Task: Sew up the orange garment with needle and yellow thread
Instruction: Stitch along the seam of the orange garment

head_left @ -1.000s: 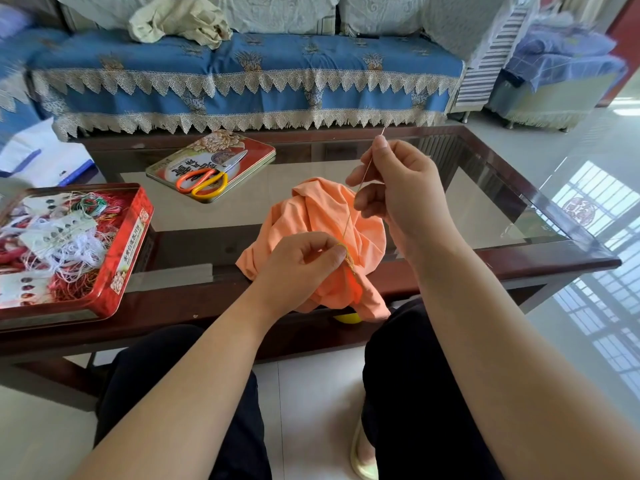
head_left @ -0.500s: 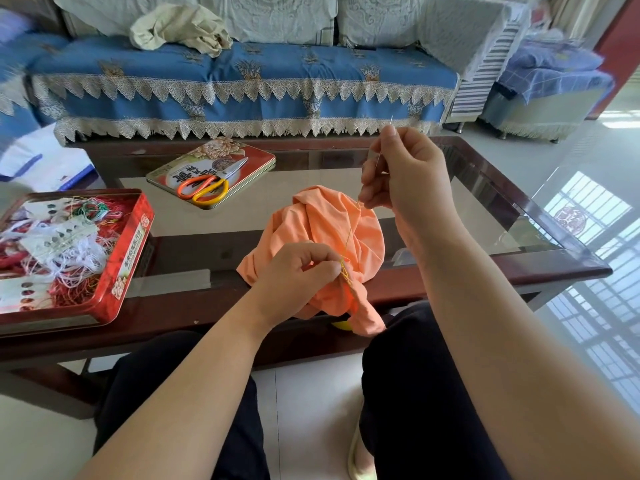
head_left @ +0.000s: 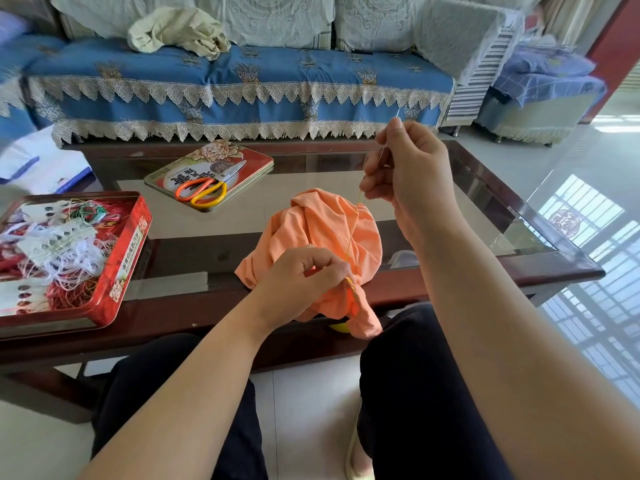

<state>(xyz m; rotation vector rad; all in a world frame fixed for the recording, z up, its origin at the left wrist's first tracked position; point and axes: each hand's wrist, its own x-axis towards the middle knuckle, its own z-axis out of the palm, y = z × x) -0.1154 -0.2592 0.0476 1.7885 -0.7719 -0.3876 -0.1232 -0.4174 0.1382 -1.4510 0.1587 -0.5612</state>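
We see the orange garment bunched on the near edge of the glass table. The left hand pinches its stitched fold; the right hand, raised above the garment, grips the needle, drawing the yellow thread taut. Scissors lie beyond the garment.

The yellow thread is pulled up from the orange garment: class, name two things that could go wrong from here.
1. The right hand pinches the needle and draws the yellow thread taut; pulling harder could pucker the seam where the left hand grips the orange garment, or snap the thread.
2. The garment hangs over the table edge, so it may slide off if the grip loosens.
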